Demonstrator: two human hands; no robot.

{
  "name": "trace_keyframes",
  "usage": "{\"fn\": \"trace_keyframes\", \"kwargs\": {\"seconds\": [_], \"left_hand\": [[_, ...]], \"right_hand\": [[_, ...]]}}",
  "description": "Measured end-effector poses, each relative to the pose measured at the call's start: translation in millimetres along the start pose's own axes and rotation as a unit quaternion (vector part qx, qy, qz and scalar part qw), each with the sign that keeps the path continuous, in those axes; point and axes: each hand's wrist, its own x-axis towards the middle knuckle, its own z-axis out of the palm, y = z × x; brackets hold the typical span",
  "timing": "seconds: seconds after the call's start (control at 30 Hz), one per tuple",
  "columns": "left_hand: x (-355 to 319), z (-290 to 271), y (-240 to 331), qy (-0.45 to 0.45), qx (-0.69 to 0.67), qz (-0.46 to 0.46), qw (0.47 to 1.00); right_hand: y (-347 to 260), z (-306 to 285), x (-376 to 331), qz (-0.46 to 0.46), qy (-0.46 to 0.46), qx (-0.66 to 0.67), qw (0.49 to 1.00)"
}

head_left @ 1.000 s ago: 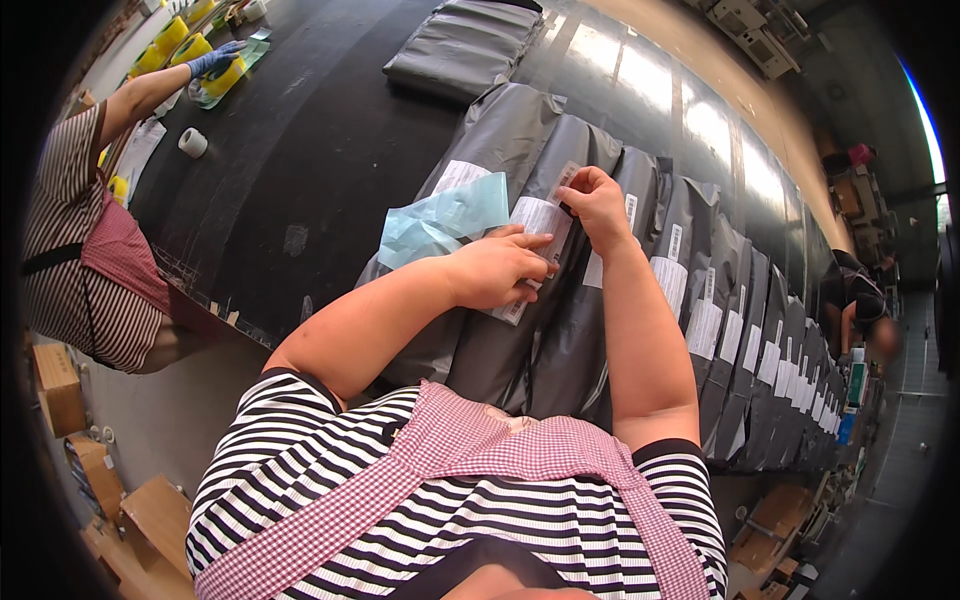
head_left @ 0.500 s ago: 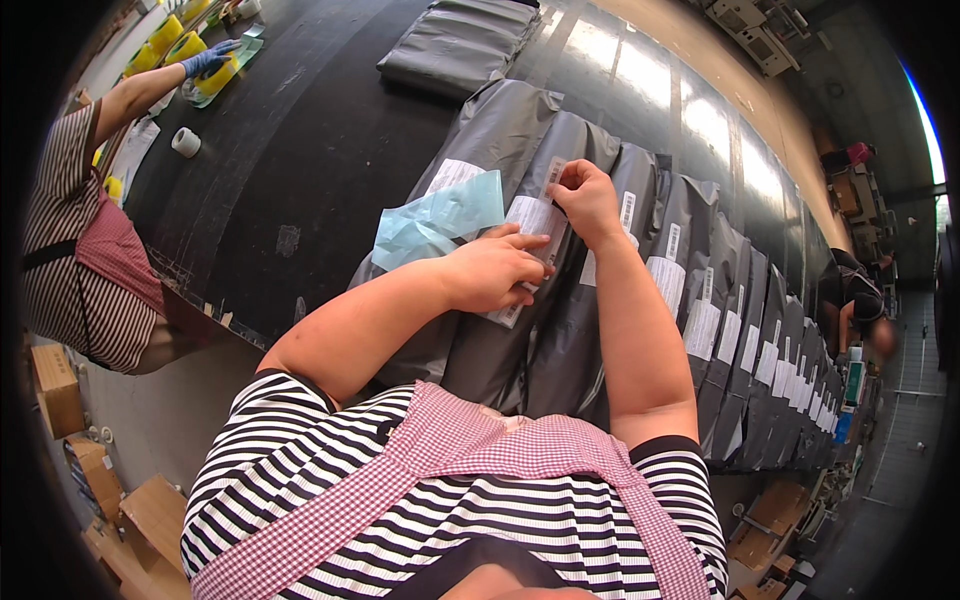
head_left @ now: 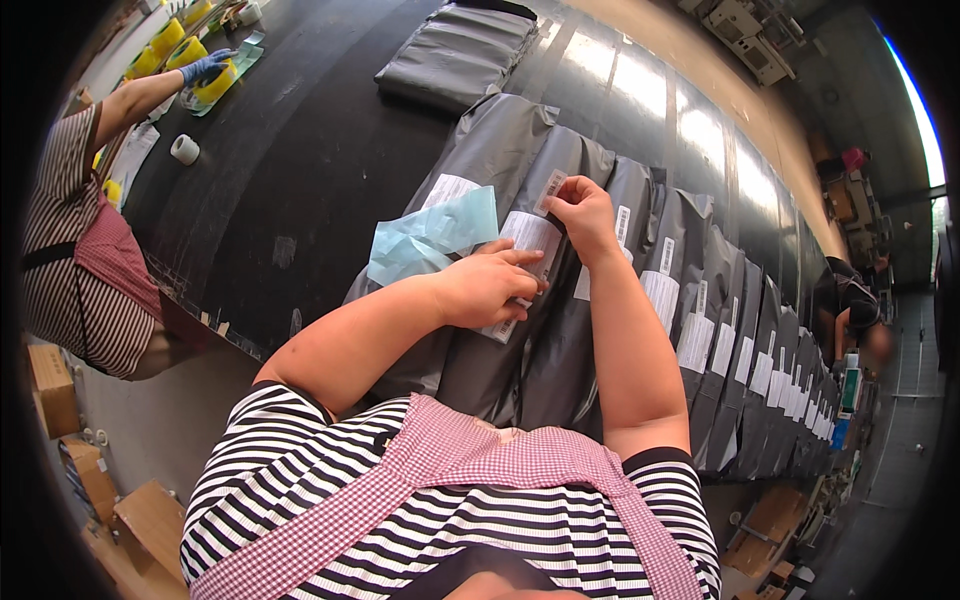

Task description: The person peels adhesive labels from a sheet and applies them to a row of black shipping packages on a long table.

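A grey plastic mailing bag [head_left: 475, 365] lies lengthwise before me, with a white printed label [head_left: 530, 238] on its upper face. My left hand [head_left: 490, 285] rests on this label, fingers spread, palm down. My right hand [head_left: 587, 215] pinches the edge of a small barcode sticker [head_left: 549, 190] between thumb and fingers, at the label's far end. Whether the sticker's lower part is stuck down cannot be made out. A crumpled light-blue sheet [head_left: 432, 235] lies on the neighbouring bag, just left of my left hand.
To the right runs a row of several labelled grey bags [head_left: 690, 300]. A stack of flat grey bags [head_left: 457, 55] lies at the far side of the black table [head_left: 270, 170]. At left, a co-worker's gloved hand [head_left: 207, 68] touches yellow tape rolls; a white roll [head_left: 185, 146] stands nearby.
The view has shifted slightly, so the bags and my hands sit a little lower. Both hands keep nearly the same place on the bag.
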Motion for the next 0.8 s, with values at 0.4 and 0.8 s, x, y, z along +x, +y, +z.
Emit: {"fn": "trace_keyframes", "kwargs": {"seconds": [0.4, 0.8], "left_hand": [[1, 2, -2, 0.015, 0.006, 0.01, 1.0], [0, 1, -1, 0.011, 0.006, 0.011, 1.0]], "right_hand": [[-2, 2, -1, -0.015, 0.002, -0.081, 0.997], [-2, 5, -4, -0.084, 0.0, -0.179, 0.98]]}}
